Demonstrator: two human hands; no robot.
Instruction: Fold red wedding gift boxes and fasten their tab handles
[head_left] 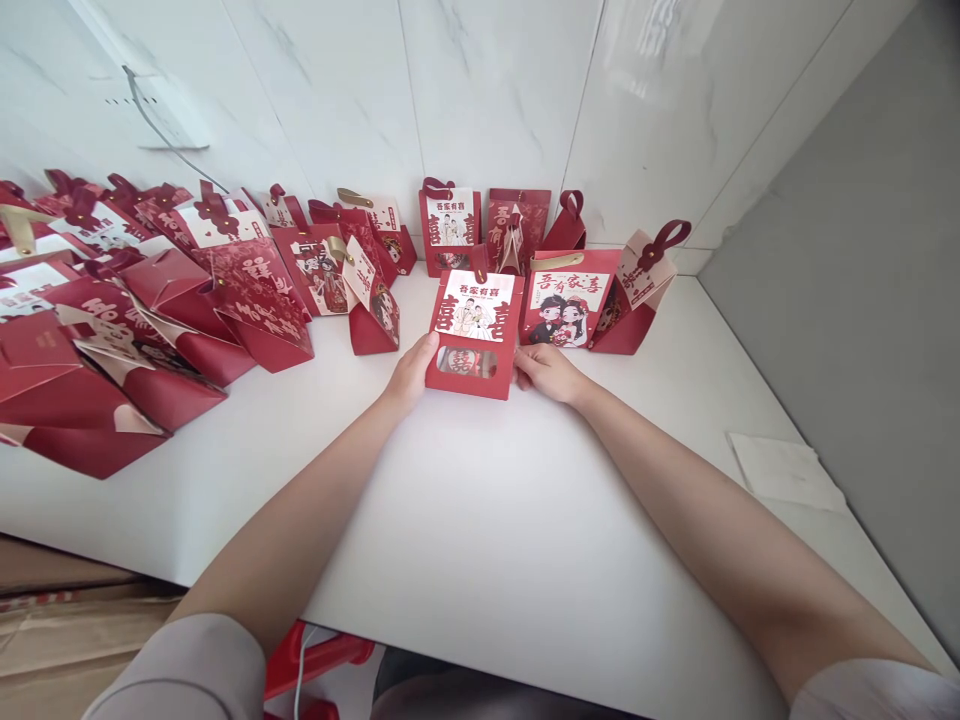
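A red gift box [472,385] with a white printed label, a ribbon loop on top and a clear oval window in front stands on the white table between my hands. My left hand [412,372] is closed on its left side, the thumb on the front edge. At the box's lower right edge, my right hand [551,372] has its fingers curled against the side. Just right of it stands a red box with a cartoon couple [566,305]. Behind are another windowed box [450,225] and a dark red box [517,215].
Many red gift boxes [247,290] crowd the table's left side. A pink-and-red box [637,290] stands at the right. White tissue [784,470] lies near the right edge. A tiled wall [495,90] closes off the back; cardboard [67,630] is below left.
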